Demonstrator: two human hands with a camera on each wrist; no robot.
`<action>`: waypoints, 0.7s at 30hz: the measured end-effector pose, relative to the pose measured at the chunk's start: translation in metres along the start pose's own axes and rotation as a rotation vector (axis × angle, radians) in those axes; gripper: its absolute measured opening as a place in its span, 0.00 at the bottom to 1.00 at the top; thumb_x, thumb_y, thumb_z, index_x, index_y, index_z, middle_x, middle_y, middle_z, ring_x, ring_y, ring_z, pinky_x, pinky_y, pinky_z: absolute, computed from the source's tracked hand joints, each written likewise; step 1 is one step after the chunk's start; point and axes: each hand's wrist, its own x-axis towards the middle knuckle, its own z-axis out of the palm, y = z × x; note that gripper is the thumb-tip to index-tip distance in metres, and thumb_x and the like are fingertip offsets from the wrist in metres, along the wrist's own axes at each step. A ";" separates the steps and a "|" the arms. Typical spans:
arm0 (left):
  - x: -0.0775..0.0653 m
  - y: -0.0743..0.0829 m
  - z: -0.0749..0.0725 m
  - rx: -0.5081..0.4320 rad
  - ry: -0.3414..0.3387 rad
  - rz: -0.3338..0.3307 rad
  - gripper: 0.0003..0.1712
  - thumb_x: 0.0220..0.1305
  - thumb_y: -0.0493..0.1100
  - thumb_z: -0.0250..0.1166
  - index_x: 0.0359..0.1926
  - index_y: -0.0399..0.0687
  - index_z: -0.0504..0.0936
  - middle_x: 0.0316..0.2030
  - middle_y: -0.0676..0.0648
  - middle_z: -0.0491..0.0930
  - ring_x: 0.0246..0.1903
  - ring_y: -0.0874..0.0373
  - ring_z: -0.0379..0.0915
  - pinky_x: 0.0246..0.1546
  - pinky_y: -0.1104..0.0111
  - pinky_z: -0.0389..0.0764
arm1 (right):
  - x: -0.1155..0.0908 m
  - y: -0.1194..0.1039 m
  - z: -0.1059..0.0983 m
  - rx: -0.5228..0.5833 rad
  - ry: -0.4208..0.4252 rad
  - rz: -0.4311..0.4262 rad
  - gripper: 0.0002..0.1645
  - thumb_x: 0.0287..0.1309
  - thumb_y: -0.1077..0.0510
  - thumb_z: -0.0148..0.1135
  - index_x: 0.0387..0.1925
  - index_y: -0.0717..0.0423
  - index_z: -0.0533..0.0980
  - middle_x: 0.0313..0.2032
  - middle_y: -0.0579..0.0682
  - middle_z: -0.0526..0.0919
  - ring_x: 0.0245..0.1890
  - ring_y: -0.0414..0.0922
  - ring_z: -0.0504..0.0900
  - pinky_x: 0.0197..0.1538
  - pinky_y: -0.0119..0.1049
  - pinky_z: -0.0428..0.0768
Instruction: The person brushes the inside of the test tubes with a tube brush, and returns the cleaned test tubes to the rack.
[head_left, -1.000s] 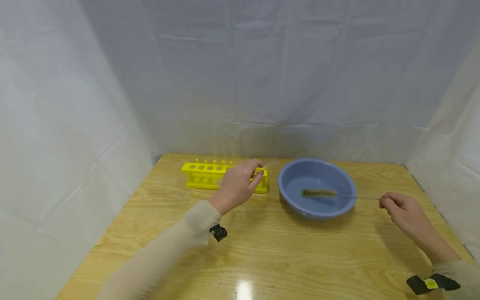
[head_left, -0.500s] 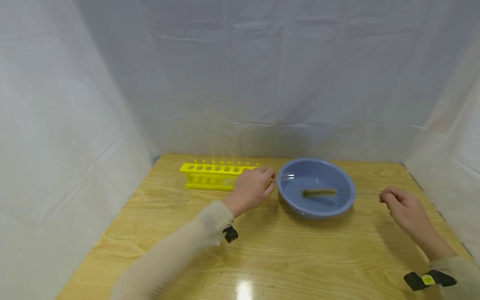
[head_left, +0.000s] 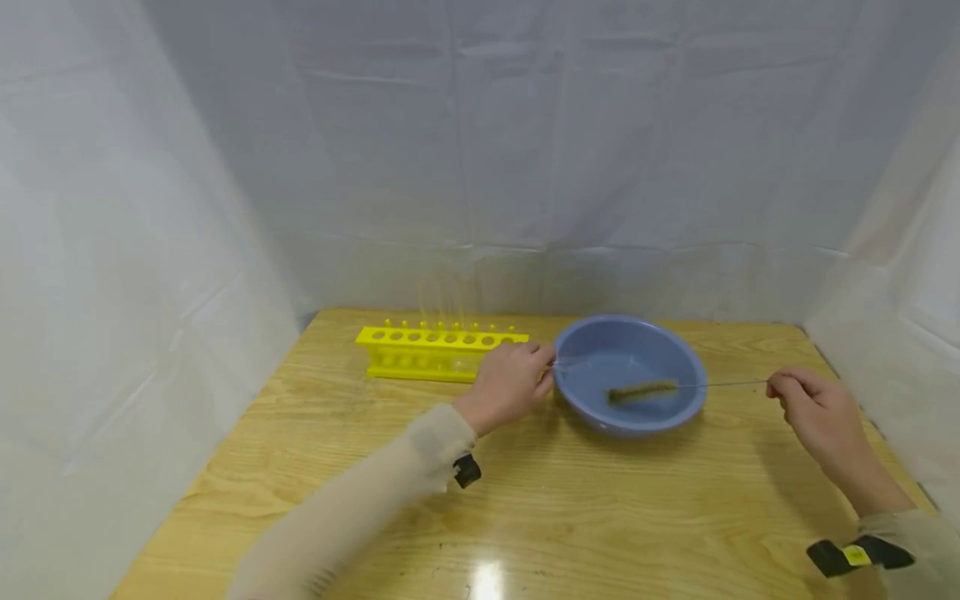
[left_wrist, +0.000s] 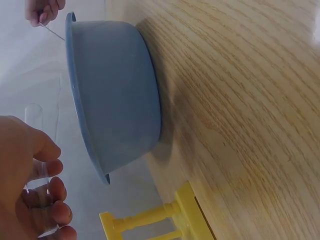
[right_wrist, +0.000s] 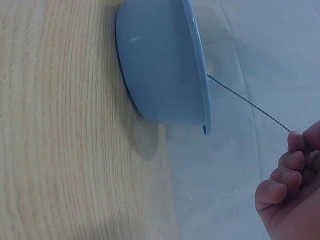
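Observation:
My left hand (head_left: 510, 379) holds a clear glass test tube (left_wrist: 35, 117) with its fingers curled round it. The tube lies roughly level, and its far end reaches over the left rim of the blue basin (head_left: 628, 421). Off to the basin's right, my right hand (head_left: 821, 421) pinches the thin twisted-wire handle (right_wrist: 250, 103) of a test tube brush. The brush's brown bristle head (head_left: 642, 391) hangs over the inside of the basin, tilted a little. Bristles and tube are apart.
Behind and left of my left hand stands a yellow test tube rack (head_left: 420, 342), its right end partly covered by that hand. Faint clear tubes rise at its back. White sheeting (head_left: 480, 167) encloses the wooden table (head_left: 600, 517) at the back and sides.
My left hand has moved right from the rack to the basin's left rim, bringing the test tube along. My right hand has shifted slightly, and the brush now tilts more.

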 end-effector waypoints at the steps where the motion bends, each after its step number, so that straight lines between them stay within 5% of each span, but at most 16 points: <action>1: 0.000 0.000 0.001 0.003 -0.003 0.000 0.04 0.68 0.46 0.61 0.39 0.54 0.80 0.28 0.55 0.80 0.24 0.61 0.73 0.28 0.67 0.74 | 0.000 0.000 0.000 0.005 0.007 0.001 0.21 0.77 0.51 0.42 0.36 0.58 0.77 0.23 0.44 0.72 0.21 0.42 0.68 0.24 0.35 0.68; 11: 0.000 0.001 0.008 0.019 -0.039 -0.009 0.05 0.69 0.48 0.60 0.41 0.54 0.79 0.30 0.54 0.80 0.23 0.61 0.72 0.24 0.67 0.73 | 0.001 0.001 -0.005 0.136 0.029 0.047 0.19 0.76 0.53 0.46 0.33 0.57 0.78 0.21 0.41 0.73 0.22 0.40 0.68 0.24 0.34 0.69; 21: 0.001 0.003 0.014 0.013 -0.007 0.001 0.05 0.68 0.47 0.62 0.39 0.53 0.80 0.30 0.53 0.82 0.23 0.62 0.74 0.19 0.70 0.70 | 0.000 0.000 -0.008 0.067 0.062 0.012 0.18 0.75 0.53 0.47 0.32 0.55 0.78 0.19 0.40 0.73 0.18 0.42 0.67 0.22 0.37 0.66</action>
